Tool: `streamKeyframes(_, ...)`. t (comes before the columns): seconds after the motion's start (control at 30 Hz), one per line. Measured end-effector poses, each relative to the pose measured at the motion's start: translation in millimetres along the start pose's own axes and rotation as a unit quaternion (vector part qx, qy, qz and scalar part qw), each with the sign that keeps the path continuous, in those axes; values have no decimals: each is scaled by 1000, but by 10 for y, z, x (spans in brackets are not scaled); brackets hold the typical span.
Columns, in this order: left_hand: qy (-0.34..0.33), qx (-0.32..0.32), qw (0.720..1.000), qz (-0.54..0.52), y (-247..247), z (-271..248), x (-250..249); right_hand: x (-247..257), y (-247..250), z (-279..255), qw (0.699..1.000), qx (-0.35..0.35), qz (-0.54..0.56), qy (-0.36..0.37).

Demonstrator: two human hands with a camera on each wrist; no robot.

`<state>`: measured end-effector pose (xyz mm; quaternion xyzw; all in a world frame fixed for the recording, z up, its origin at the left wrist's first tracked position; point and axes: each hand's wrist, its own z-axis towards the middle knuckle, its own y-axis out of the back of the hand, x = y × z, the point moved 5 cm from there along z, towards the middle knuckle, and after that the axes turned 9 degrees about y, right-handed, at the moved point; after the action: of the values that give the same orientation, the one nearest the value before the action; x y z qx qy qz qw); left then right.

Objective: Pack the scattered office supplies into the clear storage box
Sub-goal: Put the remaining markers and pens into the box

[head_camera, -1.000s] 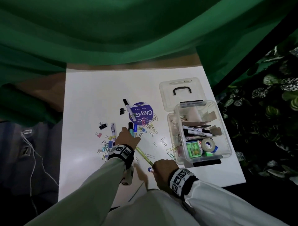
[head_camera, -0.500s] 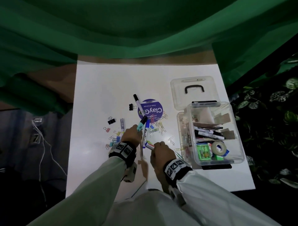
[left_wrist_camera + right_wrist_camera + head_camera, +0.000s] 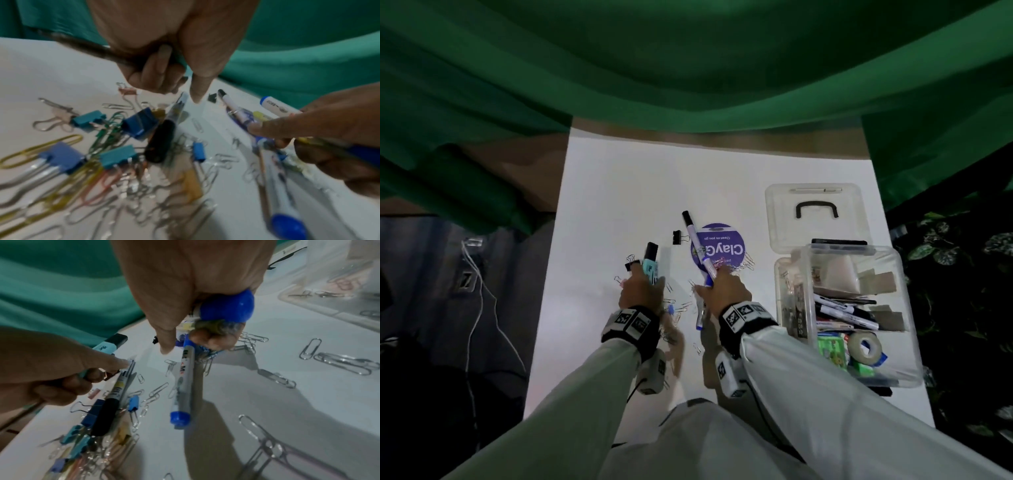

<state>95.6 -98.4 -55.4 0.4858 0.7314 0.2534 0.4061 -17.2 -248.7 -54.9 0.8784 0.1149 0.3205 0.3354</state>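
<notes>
My left hand [image 3: 642,291] grips a teal highlighter [image 3: 650,265] with a black cap, which stands up from the fist. Its index finger [image 3: 197,91] points down at a black-capped marker [image 3: 162,139] lying among binder clips [image 3: 141,125] and paper clips. My right hand [image 3: 726,291] grips a bundle of pens, among them a blue-capped marker [image 3: 182,386] that hangs down. Its index fingertip [image 3: 255,128] touches the long whiteboard marker [image 3: 697,243] lying across the purple disc [image 3: 726,248]. The clear storage box [image 3: 893,260] stands open at the right, holding markers, tape and sticky notes.
The box's lid [image 3: 815,212] with a black handle lies flat behind it. A black binder clip [image 3: 676,237] sits left of the purple disc. Loose paper clips [image 3: 341,361] are scattered over the white table [image 3: 619,178]. Green cloth hangs beyond the far edge.
My left hand has lifted the teal highlighter and shifted left. My right hand, still holding pens, has moved forward to the marker on the purple disc.
</notes>
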Motion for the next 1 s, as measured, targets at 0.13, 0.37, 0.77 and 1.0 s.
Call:
streamKeyframes(0.13, 13, 34, 997, 64, -78, 58, 34, -4, 61, 64, 998, 13, -55, -4)
streamKeyframes(0.37, -41, 55, 998, -11, -103, 107, -143, 355, 400, 383, 992, -77, 79, 56)
streamKeyframes(0.77, -70, 103, 990, -68, 25, 59, -125, 651, 212, 1067, 996, 7, -40, 78)
streamKeyframes(1.0, -109, 175, 950, -233, 5, -156, -327, 329, 504, 223, 944, -83, 267, 172)
